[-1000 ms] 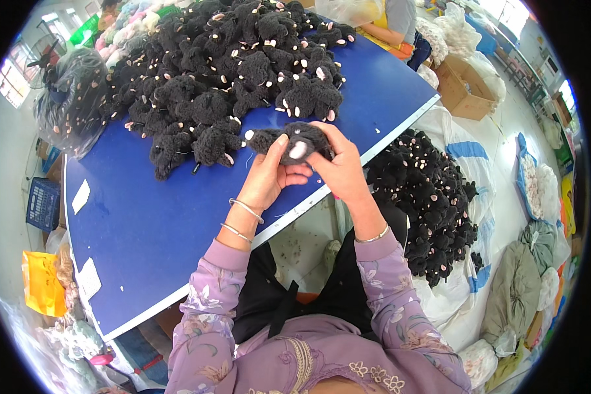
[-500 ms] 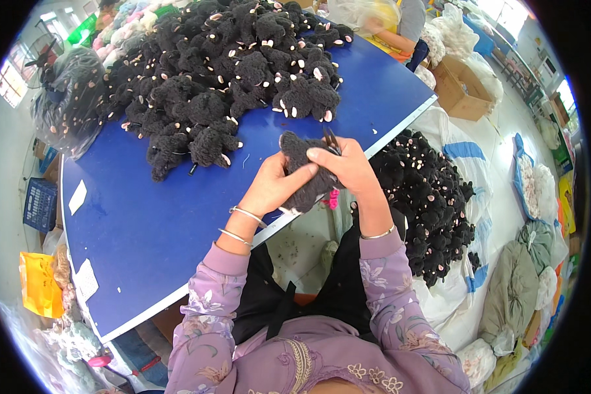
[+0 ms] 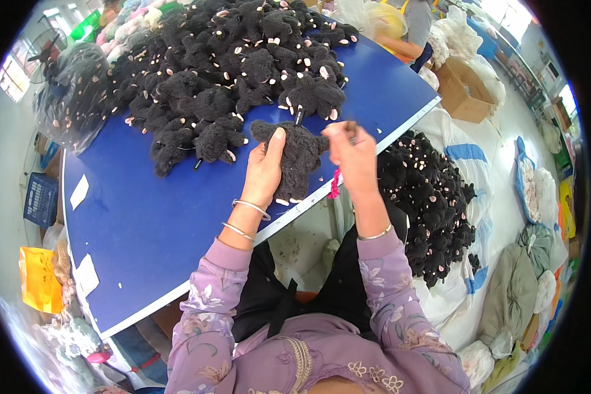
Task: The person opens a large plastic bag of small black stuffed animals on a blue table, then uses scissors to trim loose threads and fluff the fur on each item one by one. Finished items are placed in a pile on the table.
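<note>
A black fleecy plush toy (image 3: 294, 161) with pale feet hangs near the table's edge, a small dark tag at its top. My left hand (image 3: 264, 172) is closed on its left side, the thumb lying across the fabric. Beside the toy's right arm, my right hand (image 3: 356, 157) is closed and somewhat blurred, its fingertips at or near that arm. Dark thread snips (image 3: 352, 132) show in it only in part, and a bright pink cord (image 3: 335, 184) hangs below.
A large heap of black plush toys (image 3: 197, 92) covers the far side of the blue table (image 3: 151, 230). More black toys (image 3: 427, 203) are piled at my right on white sheeting. Beyond stand an open cardboard box (image 3: 463, 92) and another person (image 3: 407, 33) at work.
The toy has been turned upright and spread out, with my left hand now on its side. My right hand has let go of its body and shifted slightly right; the snips no longer point up.
</note>
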Tool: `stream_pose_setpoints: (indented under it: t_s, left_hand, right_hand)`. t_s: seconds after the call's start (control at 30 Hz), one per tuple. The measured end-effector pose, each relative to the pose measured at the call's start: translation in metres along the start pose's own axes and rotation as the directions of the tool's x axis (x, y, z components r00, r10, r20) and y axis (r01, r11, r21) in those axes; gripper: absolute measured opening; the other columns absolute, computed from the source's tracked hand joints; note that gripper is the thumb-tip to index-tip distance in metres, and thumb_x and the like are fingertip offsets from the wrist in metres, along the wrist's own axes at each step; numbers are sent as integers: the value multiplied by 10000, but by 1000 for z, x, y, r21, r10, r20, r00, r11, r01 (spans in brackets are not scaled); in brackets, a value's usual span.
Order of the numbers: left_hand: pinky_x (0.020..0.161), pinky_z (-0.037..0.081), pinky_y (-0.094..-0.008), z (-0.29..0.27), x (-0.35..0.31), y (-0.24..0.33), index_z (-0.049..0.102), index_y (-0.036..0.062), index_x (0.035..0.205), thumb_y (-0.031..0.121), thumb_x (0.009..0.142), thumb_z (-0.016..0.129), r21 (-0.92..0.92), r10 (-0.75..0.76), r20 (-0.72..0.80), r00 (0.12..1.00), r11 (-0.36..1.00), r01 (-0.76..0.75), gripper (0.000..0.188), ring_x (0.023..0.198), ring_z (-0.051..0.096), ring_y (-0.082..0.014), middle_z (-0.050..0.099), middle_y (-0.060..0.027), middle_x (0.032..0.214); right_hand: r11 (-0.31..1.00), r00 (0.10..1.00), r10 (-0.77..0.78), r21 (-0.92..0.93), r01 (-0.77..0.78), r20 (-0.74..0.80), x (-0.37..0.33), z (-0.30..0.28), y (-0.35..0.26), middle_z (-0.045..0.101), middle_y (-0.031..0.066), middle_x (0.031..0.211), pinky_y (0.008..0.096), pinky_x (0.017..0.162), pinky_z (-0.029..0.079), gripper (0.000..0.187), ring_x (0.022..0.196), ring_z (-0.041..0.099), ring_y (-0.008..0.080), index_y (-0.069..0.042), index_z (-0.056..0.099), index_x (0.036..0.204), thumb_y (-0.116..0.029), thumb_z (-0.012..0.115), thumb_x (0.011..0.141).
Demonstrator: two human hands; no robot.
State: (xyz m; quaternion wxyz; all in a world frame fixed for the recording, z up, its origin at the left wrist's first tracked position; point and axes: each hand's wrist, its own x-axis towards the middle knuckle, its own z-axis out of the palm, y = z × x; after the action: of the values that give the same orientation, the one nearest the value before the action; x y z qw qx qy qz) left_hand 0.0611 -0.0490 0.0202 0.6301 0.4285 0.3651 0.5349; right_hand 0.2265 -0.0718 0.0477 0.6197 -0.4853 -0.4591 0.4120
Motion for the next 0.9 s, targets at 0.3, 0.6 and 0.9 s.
stream_pose_setpoints:
  t_s: [0.3,0.6,0.9]
  left_hand:
    - [809,495,-271,-2,2,2,628,-63,1078,465,1006,428,-20,46,-34,998,999,-47,570,881,627,-150,676,-109,999]
    - [773,522,-299,1,1,10,617,-57,1086,435,1009,433,-190,-71,-88,994,980,54,531,856,645,-167,670,-113,1004]
    - [333,280,-213,2,4,6,621,21,891,426,991,469,-152,-135,-57,989,980,125,444,407,453,-79,611,-18,693]
  right_hand:
    - [864,995,-99,494,93,-15,8,-18,1,382,-38,584,248,452,285,339,487,326,55,-21,593,783,-261,505,1007]
    - [991,954,125,-84,-106,272,2,5,17,539,-22,734,206,488,371,297,577,464,39,26,608,1041,-164,715,840]
    - [888,978,198,411,-204,58,8,7,23,497,-34,632,220,439,297,177,484,392,44,-55,617,1000,-203,658,913]
